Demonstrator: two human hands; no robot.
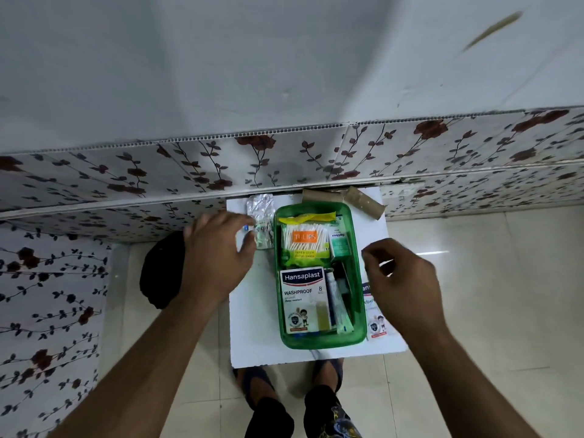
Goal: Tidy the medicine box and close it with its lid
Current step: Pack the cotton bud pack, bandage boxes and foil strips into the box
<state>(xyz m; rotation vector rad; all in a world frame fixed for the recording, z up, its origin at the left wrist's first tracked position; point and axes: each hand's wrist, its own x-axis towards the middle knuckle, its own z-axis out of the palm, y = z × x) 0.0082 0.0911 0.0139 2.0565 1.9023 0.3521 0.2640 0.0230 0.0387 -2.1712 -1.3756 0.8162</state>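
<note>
Fingers: left hand (215, 251) at foil strip (260, 205), grip unclear; right hand (404, 276) slack | white tabletop (252, 336) | floral wall (316, 153)

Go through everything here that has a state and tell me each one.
Green box: open, no lid on it.
Cotton swab pack: flat inside the box.
Hansaplast carton: flat inside the box.
Second plaster carton: outside, right of box.
Foil strips: outside, left of box.
Left hand: at the foil strips, grip unclear.
Right hand: loosely curled, empty.

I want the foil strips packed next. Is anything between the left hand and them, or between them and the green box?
Nothing visible: the left hand pinches the foil strips, and they lie right beside the green box.
</note>
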